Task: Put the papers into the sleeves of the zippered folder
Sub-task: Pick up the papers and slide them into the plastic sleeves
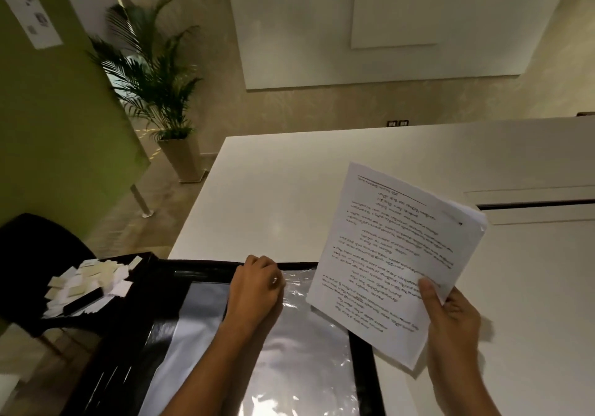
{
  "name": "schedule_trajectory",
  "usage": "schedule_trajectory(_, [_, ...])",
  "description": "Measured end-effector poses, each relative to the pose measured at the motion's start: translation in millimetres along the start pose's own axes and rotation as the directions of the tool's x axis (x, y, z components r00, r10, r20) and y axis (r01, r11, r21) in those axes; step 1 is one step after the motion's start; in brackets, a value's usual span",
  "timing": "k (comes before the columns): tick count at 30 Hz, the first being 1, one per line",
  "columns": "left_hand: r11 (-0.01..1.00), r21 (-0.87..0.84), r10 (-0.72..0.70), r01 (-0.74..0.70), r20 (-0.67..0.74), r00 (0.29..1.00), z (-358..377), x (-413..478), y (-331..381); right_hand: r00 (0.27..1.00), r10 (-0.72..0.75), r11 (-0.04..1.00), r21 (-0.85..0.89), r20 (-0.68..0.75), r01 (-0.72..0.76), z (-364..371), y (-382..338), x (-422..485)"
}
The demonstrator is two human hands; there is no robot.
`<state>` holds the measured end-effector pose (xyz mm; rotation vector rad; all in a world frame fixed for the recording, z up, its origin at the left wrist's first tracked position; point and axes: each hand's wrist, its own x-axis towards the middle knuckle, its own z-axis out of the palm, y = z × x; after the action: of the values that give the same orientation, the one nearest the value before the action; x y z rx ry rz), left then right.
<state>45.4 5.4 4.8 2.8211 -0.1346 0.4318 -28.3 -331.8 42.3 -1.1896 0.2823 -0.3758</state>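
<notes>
The black zippered folder [363, 361] lies open at the near edge of the white table, its clear plastic sleeves [302, 351] shining on top. My left hand [257, 283] rests on the top edge of the uppermost sleeve, fingers curled and pinching the plastic there. My right hand [450, 315] holds a thin stack of printed papers [396, 254] by its lower right corner, tilted above the folder's right edge and the table. The sheets' lower left corner overlaps the sleeve.
The white table [289, 196] stretches away ahead, with a cable slot [534, 204] at the right. A black chair [29, 254] at the left carries a pile of small paper slips [87, 283] and a dark marker. A potted palm [154, 93] stands beyond.
</notes>
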Motion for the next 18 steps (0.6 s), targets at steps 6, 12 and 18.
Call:
schedule_trajectory(6, [0.992, -0.124, 0.02, -0.019, 0.004, 1.0, 9, 8, -8, 0.998, -0.052, 0.996, 0.064, -0.038, 0.055, 42, -9, 11])
schedule_trajectory(12, [0.947, -0.321, 0.084, -0.023, 0.178, 0.98, 14, 23, 3, 0.997, -0.054, 0.987, 0.151, -0.059, 0.063, 91, -17, 39])
schedule_trajectory(18, [0.858, -0.505, 0.189, -0.099, 0.131, 0.973, 6, 32, 19, 0.994, -0.073, 0.97, 0.227, -0.08, 0.09, 136, -9, 60])
